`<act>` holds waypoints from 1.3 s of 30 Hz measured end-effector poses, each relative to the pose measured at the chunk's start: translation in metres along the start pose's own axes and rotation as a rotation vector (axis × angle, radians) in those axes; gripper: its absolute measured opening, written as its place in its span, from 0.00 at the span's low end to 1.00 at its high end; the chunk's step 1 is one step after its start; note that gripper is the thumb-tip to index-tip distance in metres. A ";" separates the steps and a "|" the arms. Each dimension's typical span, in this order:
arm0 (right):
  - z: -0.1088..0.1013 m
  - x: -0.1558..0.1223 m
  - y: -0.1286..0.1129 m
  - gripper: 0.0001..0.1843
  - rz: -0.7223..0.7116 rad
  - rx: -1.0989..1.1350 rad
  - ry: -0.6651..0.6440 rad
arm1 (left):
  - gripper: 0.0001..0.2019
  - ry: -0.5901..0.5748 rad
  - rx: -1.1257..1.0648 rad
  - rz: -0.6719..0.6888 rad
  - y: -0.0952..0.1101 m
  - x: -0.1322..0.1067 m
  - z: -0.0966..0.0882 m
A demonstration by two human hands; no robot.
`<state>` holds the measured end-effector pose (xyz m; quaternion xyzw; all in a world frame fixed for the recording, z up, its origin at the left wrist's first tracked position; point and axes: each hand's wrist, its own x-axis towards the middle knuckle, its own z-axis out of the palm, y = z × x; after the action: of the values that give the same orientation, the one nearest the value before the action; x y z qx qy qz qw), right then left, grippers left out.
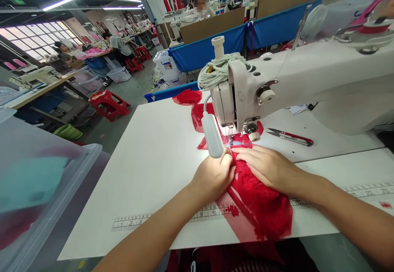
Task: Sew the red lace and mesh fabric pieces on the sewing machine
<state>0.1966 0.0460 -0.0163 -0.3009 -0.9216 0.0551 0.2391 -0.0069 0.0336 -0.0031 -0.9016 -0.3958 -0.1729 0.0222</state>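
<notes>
Red lace and mesh fabric (261, 206) lies under the needle of a white sewing machine (295, 75) and hangs toward the table's front edge. My left hand (214, 173) is closed, its fingers curled on the fabric's left edge just before the presser foot (230, 140). Flat on the fabric, my right hand (267, 165) has its fingers stretched out toward the needle. A white lamp head (212, 134) on a bent neck hangs in front of the needle and hides part of it. More red pieces (200, 116) lie behind the machine head.
Thread snips (291, 136) with red handles lie right of the needle. A printed ruler (203, 214) runs along the white table (147, 161). A clear plastic bin (61, 206) stands at the left; a red stool (109, 104) is beyond. Other people sit at work farther back.
</notes>
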 end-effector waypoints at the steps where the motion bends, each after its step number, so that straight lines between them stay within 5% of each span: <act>1: 0.000 0.000 0.000 0.20 0.000 -0.002 0.003 | 0.10 0.003 0.003 -0.019 -0.001 -0.002 0.002; 12: 0.001 0.000 0.000 0.20 0.004 -0.110 0.051 | 0.17 0.090 0.263 0.126 0.001 -0.011 0.003; 30: 0.000 0.001 -0.002 0.22 0.121 -0.158 0.031 | 0.16 0.129 0.313 0.095 0.001 -0.009 0.006; 39: 0.000 0.002 -0.002 0.19 0.164 -0.125 0.031 | 0.17 0.050 0.350 0.091 0.002 -0.009 0.005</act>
<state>0.1940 0.0450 -0.0152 -0.3905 -0.8916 0.0123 0.2289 -0.0096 0.0272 -0.0108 -0.8964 -0.3781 -0.1228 0.1963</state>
